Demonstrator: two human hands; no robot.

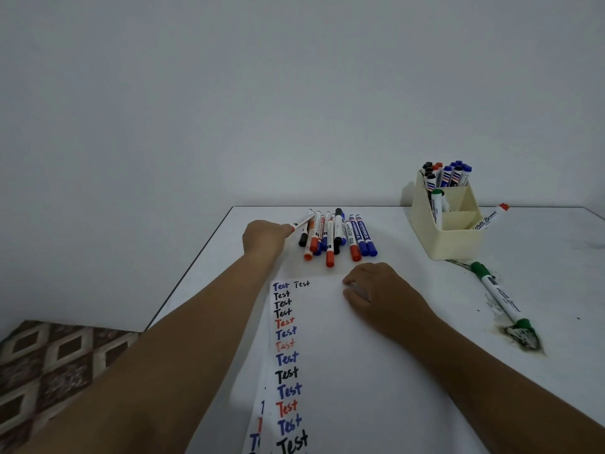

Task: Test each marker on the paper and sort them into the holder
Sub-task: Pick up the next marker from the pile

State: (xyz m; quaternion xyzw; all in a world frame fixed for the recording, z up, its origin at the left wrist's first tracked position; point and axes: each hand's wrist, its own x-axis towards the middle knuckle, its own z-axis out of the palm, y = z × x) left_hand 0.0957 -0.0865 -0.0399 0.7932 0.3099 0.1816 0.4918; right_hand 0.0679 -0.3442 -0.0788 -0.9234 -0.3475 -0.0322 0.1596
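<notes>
On the worktop, head view:
Left hand: fingers curled round one end of a red marker at the pile's left edge.
Right hand: fingers relaxed, resting on the paper.
Marker pile: lying beyond the paper.
Holder: far right, markers upright in its back compartment.
Green marker: lying beside the holder.

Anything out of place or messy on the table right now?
Yes. A green marker lies loose on the table right of the holder, among dark smears and a scuffed, stained patch. A red-capped marker leans outside the holder.
</notes>
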